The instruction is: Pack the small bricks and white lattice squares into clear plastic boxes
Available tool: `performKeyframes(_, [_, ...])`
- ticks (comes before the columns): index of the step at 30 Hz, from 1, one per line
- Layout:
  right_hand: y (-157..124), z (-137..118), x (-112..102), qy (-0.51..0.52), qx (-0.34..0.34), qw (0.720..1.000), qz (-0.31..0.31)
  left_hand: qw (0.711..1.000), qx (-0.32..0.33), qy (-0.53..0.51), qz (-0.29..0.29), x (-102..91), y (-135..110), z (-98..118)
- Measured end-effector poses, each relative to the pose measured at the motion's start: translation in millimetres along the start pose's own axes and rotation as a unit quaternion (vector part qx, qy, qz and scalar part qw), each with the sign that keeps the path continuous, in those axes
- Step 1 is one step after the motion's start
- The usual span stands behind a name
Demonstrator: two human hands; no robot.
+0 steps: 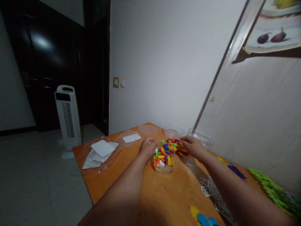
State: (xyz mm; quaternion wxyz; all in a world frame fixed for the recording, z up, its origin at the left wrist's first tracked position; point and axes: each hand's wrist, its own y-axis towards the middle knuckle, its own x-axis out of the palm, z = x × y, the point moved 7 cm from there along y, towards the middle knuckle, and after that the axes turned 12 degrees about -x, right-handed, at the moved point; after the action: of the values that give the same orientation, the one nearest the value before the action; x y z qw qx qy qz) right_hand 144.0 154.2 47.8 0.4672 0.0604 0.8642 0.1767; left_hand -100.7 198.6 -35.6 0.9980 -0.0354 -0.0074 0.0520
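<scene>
A clear plastic tub [164,169] full of small coloured building bricks [164,155] stands on the orange wooden table [162,197]. My left hand [147,147] is curled against the tub's left rim. My right hand [192,147] is closed over a heap of coloured bricks [176,145] at the tub's far right side; whether they lie in a second container is hidden. Both forearms reach in from the bottom edge.
At the table's left are a clear tray [102,153] with white paper sheets and a smaller tray [130,138]. A round lid [147,129], a pinkish bowl [172,132] and a clear tub [199,138] stand behind. White lattice pieces [213,188], blue-yellow shapes [202,218] and green mesh [272,185] lie right. A tower fan [67,117] stands on the floor.
</scene>
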Motion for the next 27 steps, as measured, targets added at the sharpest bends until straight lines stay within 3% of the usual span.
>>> performKeyframes(3, [11.7, 4.6, 12.1, -0.118, -0.041, 0.992, -0.032, 1.000, -0.001, 0.006, 0.011, -1.8, 0.8, 1.2])
performKeyframes(10, [15.0, -1.0, 52.5, -0.195, -0.147, 0.959, -0.141, 1.000, -0.014, 0.003, 0.027, -7.3, -0.1, 2.7])
performKeyframes(17, [-10.1, -3.1, 53.3, -0.202, -0.120, 0.965, -0.114, 0.999, -0.024, 0.009, 0.047, -13.5, 1.5, 2.5])
performKeyframes(27, [-47.7, -14.1, 44.8, -0.195, -0.172, 0.963, -0.076, 0.997, -0.031, 0.029, 0.061, -17.6, 8.6, -1.4])
